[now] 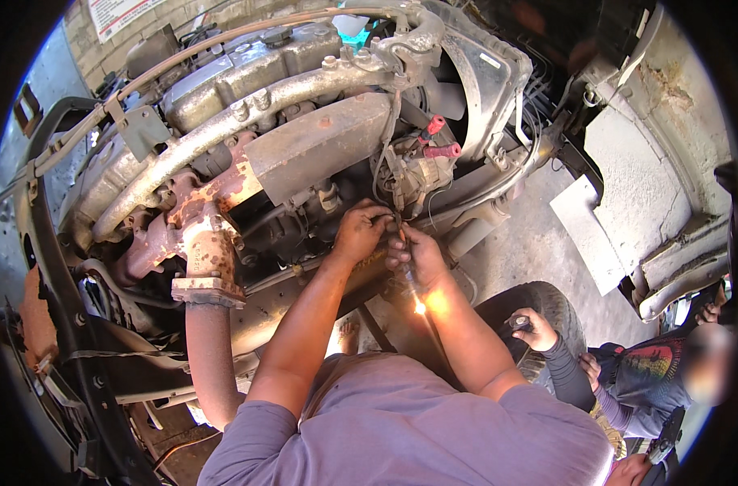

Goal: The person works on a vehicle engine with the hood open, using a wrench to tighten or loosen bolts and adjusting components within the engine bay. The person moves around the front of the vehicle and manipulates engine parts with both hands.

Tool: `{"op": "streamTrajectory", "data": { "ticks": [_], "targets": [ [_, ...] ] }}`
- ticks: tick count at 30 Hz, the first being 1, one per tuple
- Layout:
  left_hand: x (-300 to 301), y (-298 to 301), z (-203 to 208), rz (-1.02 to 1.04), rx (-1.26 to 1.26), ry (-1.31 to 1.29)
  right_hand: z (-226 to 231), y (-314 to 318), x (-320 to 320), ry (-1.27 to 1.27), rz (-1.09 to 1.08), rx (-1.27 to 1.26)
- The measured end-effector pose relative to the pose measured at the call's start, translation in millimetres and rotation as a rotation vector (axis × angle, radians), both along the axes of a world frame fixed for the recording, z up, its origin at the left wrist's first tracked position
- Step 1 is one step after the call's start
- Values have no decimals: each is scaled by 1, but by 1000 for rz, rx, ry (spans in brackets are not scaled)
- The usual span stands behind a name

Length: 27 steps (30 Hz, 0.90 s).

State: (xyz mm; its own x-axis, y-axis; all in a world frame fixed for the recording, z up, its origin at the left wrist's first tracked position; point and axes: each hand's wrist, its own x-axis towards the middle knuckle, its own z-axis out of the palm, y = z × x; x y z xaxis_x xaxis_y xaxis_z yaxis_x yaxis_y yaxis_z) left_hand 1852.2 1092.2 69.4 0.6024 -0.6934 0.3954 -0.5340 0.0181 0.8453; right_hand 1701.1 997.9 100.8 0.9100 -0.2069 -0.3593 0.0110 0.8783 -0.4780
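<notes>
Both my hands are together beside an engine, just below a metal part point(417, 174) with red-capped fittings. My left hand point(359, 233) is closed in a pinch, its fingertips near some thin wires; what they grip is too small to make out. My right hand point(418, 255) has its fingers curled round a thin, orange-brown piece point(401, 232) that points up toward that metal part. Beneath my right hand a small bright light point(420, 307) glows and lights my forearm. What carries the light is hidden by glare.
A rusty exhaust manifold point(211, 219) and pipe point(211, 348) stand left of my arms. A flat metal shield point(320, 146) lies above my hands. At right, another person's hand point(536, 330) holds a small dark round thing by a tyre point(559, 304). White body panels point(644, 162) hang at far right.
</notes>
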Motion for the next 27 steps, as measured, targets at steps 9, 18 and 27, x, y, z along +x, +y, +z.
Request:
{"op": "streamTrajectory", "data": {
  "ticks": [9, 18, 27],
  "targets": [
    [0, 4, 7, 9, 77, -16, -1, 16, 11, 245, -152, -557],
    [2, 4, 11, -7, 114, 16, -1, 14, 16, 253, -143, -623],
    [3, 2, 9, 8, 115, 38, 5, 16, 21, 323, -159, -724]
  ]
}}
